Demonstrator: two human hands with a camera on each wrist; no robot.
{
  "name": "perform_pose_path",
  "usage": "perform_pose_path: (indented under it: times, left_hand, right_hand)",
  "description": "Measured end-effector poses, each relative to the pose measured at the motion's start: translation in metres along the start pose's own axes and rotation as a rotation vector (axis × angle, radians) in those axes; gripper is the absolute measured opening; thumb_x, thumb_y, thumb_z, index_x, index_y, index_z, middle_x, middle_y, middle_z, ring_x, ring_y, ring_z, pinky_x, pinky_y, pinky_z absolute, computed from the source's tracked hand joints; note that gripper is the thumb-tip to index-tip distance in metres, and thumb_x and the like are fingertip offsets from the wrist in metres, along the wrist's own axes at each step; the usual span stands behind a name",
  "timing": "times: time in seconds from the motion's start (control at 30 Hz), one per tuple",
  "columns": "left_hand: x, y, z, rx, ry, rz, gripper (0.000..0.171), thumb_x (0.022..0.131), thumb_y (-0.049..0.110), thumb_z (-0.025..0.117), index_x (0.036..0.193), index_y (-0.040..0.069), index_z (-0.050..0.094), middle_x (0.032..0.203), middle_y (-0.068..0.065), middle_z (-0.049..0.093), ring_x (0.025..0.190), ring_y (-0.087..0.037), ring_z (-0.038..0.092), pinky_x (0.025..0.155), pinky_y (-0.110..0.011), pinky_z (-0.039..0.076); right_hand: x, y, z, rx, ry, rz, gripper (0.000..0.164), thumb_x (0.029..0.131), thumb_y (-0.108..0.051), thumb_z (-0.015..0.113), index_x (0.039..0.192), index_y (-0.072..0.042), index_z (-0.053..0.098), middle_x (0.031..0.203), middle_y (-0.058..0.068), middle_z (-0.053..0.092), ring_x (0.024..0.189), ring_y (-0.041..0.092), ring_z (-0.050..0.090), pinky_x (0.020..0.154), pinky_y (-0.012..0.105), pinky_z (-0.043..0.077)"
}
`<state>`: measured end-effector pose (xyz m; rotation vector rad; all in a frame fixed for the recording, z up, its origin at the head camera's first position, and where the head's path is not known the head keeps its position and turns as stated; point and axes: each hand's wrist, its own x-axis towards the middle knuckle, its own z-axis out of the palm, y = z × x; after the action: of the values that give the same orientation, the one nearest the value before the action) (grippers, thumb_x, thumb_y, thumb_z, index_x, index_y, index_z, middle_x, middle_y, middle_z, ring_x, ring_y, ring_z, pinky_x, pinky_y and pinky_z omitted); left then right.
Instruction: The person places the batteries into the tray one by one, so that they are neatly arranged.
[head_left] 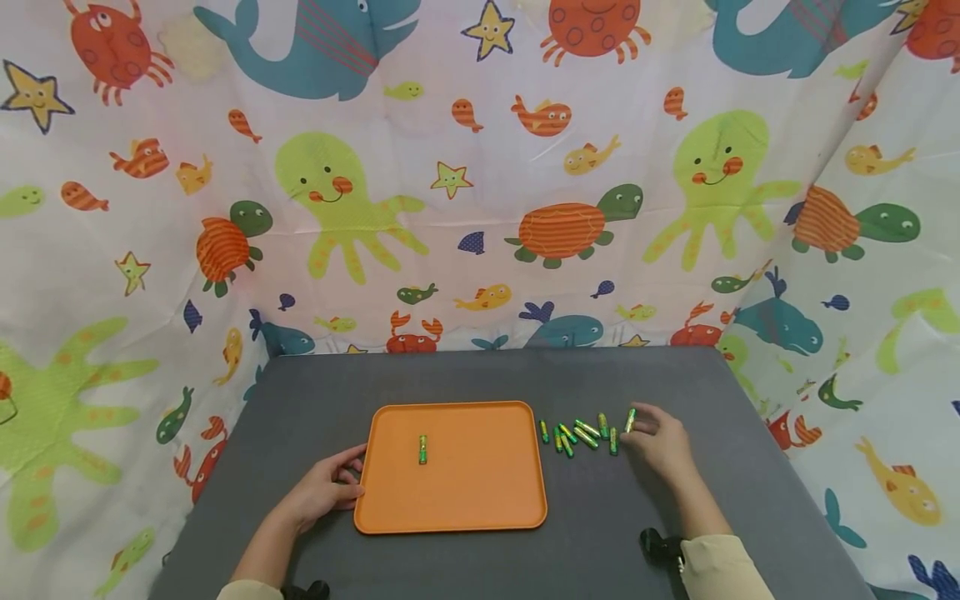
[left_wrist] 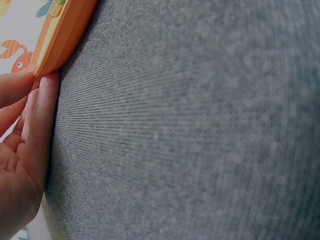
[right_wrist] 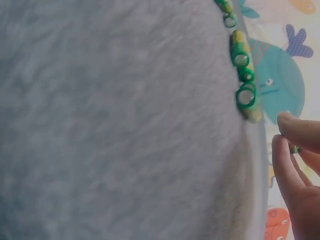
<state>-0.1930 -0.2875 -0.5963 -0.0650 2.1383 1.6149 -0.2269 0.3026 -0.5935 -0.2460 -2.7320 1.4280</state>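
Note:
An orange tray (head_left: 480, 500) lies on the grey table, its left edge pinched by my left hand (head_left: 318, 492). In the left wrist view the thumb is over the rim and the fingers are against its underside. One green and gold battery (head_left: 423, 450) is on the tray, left of its middle. My right hand (head_left: 663, 446) holds another battery (head_left: 630, 419) by its fingertips, right of the tray; in the right wrist view the fingers (right_wrist: 284, 165) hide most of it. Several loose batteries (head_left: 587, 438) lie between the tray and that hand.
The grey table (head_left: 450, 567) reaches back to a hanging cloth (head_left: 450, 225) printed with sea animals, which also runs along both sides. A black strap-like device (head_left: 660, 547) is on the right wrist, by a pale sleeve (head_left: 720, 571).

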Motion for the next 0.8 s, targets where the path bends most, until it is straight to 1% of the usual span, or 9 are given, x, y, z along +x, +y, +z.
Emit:
perform_pose_path:
  times: [0.07,0.2,0.37,0.43,0.63,0.7,0.8]
  left_hand:
    - [0.000,0.001,0.000,-0.003,-0.003,-0.001,0.078,0.089,0.000,0.072,0.157,0.007,0.034,0.123,-0.017,0.050,0.091,-0.024,0.059,0.073,-0.040,0.059]
    - [-0.001,0.001,0.001,-0.012,-0.006,-0.009,0.078,0.089,0.000,0.072,0.157,0.007,0.034,0.123,-0.017,0.049,0.091,-0.024,0.058,0.073,-0.040,0.059]
    - [0.001,-0.002,0.000,-0.010,0.002,-0.020,0.079,0.089,0.002,0.073,0.157,0.009,0.035,0.122,-0.016,0.050,0.091,-0.024,0.058,0.073,-0.038,0.059]
    - [0.002,-0.003,0.000,-0.006,0.011,-0.023,0.079,0.088,0.002,0.074,0.157,0.009,0.036,0.121,-0.015,0.050,0.091,-0.024,0.059,0.073,-0.038,0.059]
    - [0.003,-0.003,0.001,-0.003,0.025,-0.024,0.079,0.087,0.003,0.075,0.156,0.010,0.037,0.121,-0.015,0.051,0.091,-0.024,0.058,0.073,-0.039,0.059]
    - [0.003,-0.003,0.002,-0.002,0.029,-0.027,0.079,0.087,0.002,0.075,0.156,0.009,0.037,0.121,-0.015,0.051,0.091,-0.024,0.058,0.073,-0.039,0.059]
    - [0.003,-0.002,0.002,-0.004,0.035,-0.034,0.078,0.087,0.001,0.075,0.156,0.009,0.038,0.120,-0.015,0.051,0.091,-0.024,0.058,0.073,-0.039,0.059]
  right_hand:
    - [-0.001,-0.005,-0.001,-0.001,0.002,0.000,0.062,0.085,-0.016,0.081,0.141,-0.006,0.057,0.118,0.021,0.071,0.110,0.037,0.069,0.074,0.032,0.055]
    - [-0.003,-0.016,-0.002,-0.004,-0.001,-0.013,0.064,0.084,-0.017,0.082,0.142,-0.007,0.057,0.119,0.019,0.072,0.111,0.035,0.069,0.078,0.033,0.055]
    - [-0.005,-0.033,0.000,-0.007,-0.018,-0.050,0.062,0.085,-0.015,0.082,0.141,-0.005,0.057,0.120,0.019,0.071,0.111,0.035,0.069,0.083,0.040,0.056]
    - [-0.006,-0.039,0.001,-0.006,-0.024,-0.063,0.061,0.085,-0.014,0.081,0.140,-0.005,0.058,0.120,0.020,0.071,0.112,0.035,0.068,0.081,0.039,0.057]
    - [-0.011,-0.057,0.002,0.016,-0.050,-0.061,0.060,0.084,-0.015,0.082,0.140,-0.009,0.059,0.120,0.018,0.071,0.113,0.035,0.067,0.074,0.031,0.056]
    - [-0.013,-0.063,0.002,0.015,-0.061,-0.067,0.061,0.084,-0.018,0.082,0.140,-0.010,0.059,0.121,0.017,0.071,0.114,0.034,0.067,0.074,0.031,0.056]
    - [-0.016,-0.072,0.004,0.019,-0.072,-0.082,0.062,0.084,-0.020,0.083,0.140,-0.010,0.058,0.122,0.017,0.071,0.114,0.033,0.067,0.076,0.034,0.058]
